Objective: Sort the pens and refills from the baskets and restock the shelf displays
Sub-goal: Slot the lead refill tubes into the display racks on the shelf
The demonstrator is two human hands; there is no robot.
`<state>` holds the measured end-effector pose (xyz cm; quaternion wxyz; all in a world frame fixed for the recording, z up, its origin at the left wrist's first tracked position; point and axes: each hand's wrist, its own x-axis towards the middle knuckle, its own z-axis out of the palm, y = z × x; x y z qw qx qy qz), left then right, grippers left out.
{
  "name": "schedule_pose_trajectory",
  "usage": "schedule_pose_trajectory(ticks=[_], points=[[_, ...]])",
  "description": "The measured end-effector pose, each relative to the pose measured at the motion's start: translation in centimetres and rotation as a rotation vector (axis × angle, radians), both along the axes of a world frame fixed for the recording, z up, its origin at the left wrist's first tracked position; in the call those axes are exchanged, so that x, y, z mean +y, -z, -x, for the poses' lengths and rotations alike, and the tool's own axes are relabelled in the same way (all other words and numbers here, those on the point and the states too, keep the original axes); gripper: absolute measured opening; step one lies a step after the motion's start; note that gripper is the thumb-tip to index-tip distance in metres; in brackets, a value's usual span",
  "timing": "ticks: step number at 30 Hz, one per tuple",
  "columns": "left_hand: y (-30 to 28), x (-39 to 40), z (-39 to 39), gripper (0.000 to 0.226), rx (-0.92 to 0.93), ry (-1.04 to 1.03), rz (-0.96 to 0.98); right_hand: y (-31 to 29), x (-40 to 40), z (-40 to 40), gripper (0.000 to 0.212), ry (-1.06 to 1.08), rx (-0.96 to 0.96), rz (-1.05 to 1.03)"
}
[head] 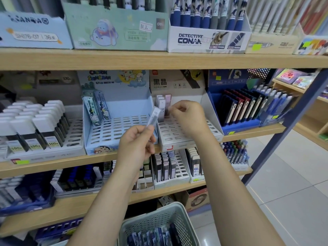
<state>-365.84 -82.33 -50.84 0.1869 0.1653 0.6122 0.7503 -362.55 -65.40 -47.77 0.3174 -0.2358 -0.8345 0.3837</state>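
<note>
The left hand [136,141] pinches a spare refill case [153,116], ready at seven o'clock of the white tray [181,132], while the right hand [188,116] pinches one [166,110] into its slot.

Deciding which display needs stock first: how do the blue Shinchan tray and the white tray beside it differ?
The blue tray holds a few patterned packs at its back left; the white tray holds a few plain cases at its back left, where the right hand pinches one. Both are slotted and mostly bare. The left hand holds another case.
</note>
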Motion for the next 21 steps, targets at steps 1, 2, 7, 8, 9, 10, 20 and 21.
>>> schedule_pose_trajectory(ticks=[1,2,7,8,9,10,20,21], points=[[-0.2,0.0,0.0,0.018,-0.006,-0.013,-0.021,-0.4,-0.1,-0.5,0.017,-0.055,0.056,0.099],[-0.4,0.1,0.0,0.018,-0.006,-0.025,-0.037,-0.9,-0.3,-1.1,0.020,-0.143,0.095,0.225],[-0.8,0.6,-0.3,0.022,0.116,-0.051,0.041,-1.5,-1.9,-2.6,0.011,-0.529,0.005,0.436],[-0.8,0.6,-0.4,0.022,0.189,-0.065,0.095,-1.3,-2.0,-2.7,0.013,-0.540,0.005,0.420],[-0.8,0.5,-0.3,0.020,0.290,-0.092,0.166,-1.2,-2.0,-2.7,0.015,-0.534,0.023,0.419],[-0.8,0.4,-0.1,0.018,0.410,-0.132,0.249,-1.2,-1.9,-2.7,0.015,-0.520,0.049,0.433],[-0.1,-0.6,0.5,0.036,0.656,-0.078,0.416,-0.9,-2.0,-2.8,0.012,-0.407,0.023,0.577],[-0.2,-0.5,0.6,0.035,0.601,-0.088,0.350,-1.0,-2.1,-2.9,0.012,-0.459,-0.004,0.592]])
